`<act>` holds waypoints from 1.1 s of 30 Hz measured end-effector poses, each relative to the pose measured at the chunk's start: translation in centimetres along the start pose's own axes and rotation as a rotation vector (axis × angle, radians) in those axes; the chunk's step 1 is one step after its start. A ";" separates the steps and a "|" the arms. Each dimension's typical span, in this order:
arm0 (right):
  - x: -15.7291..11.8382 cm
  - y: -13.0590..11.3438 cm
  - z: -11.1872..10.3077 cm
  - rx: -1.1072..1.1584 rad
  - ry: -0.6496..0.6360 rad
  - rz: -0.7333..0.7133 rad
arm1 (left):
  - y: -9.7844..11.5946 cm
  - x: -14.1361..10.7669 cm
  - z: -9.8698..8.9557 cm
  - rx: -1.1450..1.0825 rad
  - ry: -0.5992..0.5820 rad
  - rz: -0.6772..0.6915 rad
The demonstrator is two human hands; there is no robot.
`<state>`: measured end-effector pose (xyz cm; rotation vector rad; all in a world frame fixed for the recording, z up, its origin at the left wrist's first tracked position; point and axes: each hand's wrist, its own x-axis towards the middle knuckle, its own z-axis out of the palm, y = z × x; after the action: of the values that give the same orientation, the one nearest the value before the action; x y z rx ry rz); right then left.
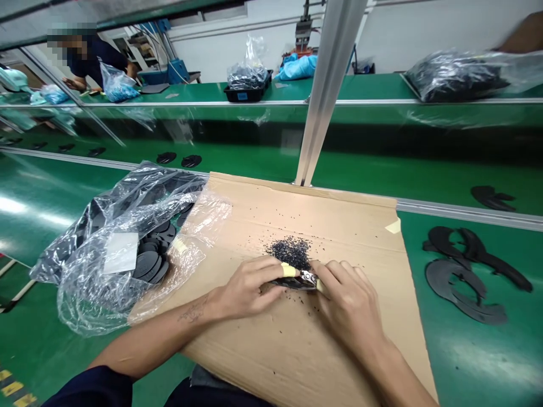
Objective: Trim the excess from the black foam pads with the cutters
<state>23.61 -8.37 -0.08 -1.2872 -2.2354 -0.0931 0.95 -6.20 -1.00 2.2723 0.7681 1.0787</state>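
Over the cardboard sheet [237, 333], both hands meet at a thin dark piece [297, 283]. My left hand [254, 287] is closed on its left side, with yellow tape round a finger. My right hand [350, 294] is closed at the piece's right end, where a small pale, dark-patterned patch shows; whether the fingers also hold a small tool is hidden. Just beyond the fingertips lies a heap of black crumbs [291, 249], with more bits scattered around it.
Left of the cardboard, a clear plastic bag [102, 271] spills black discs [153, 261]. Curved black parts [462, 282] lie on the green table at right. A metal post [324, 90] rises behind the cardboard. Black pieces sit on the conveyor [237, 152]. A person [91, 56] works at far left.
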 end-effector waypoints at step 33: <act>-0.1 -1.1 -0.4 0.159 0.194 0.066 | -12.4 18.1 -8.7 0.606 -0.009 -0.318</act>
<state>22.88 -9.16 0.46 -1.2108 -1.9928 -0.0145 0.11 16.49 5.22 2.4934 1.5596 0.7502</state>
